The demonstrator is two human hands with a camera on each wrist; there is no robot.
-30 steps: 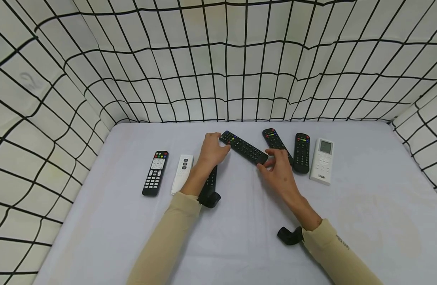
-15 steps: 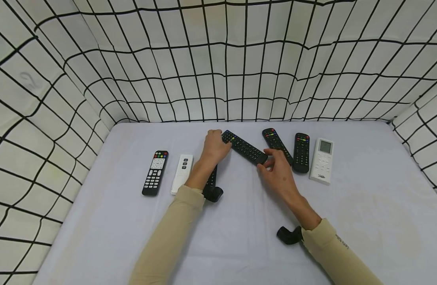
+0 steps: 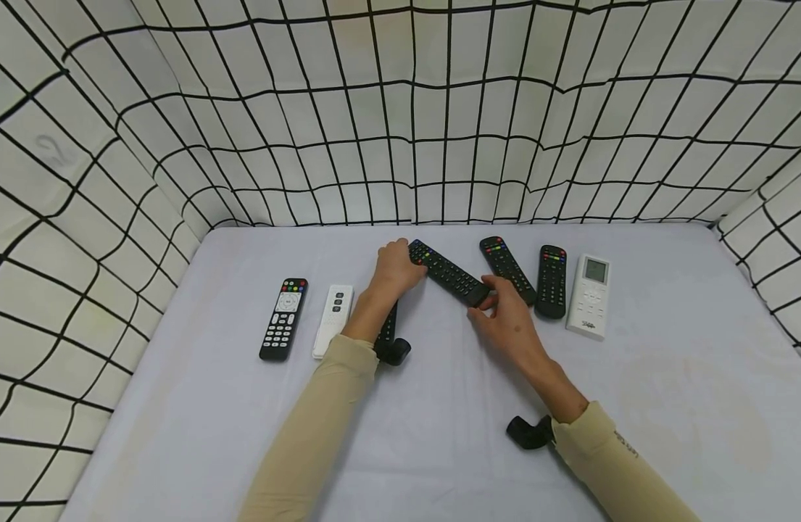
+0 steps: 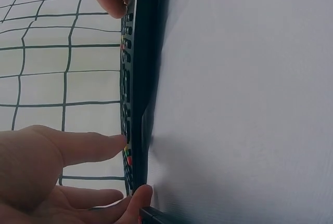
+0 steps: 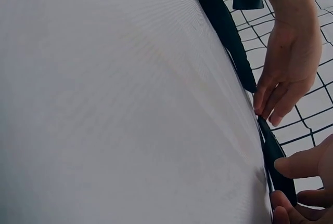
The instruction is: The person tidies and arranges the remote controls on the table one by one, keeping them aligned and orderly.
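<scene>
A long black remote control lies slanted on the white cloth between both hands, its coloured keys toward the left hand. My left hand pinches its far left end; in the left wrist view, the left thumb touches the key face while other fingers reach under the end. At the near right end, my right hand holds the remote between thumb and fingers, also visible in the right wrist view with its thumb against the remote's side. Another black remote is partly hidden under the left wrist.
Left of the hands lie a black remote with white keys and a white remote. Rightward are two black remotes, one slanted and one straight, plus a white air-conditioner remote with a screen. Black netting borders the table.
The left hand has shifted slightly right and away along the remote's end. The remote has barely moved; the right hand stays nearly in place.
</scene>
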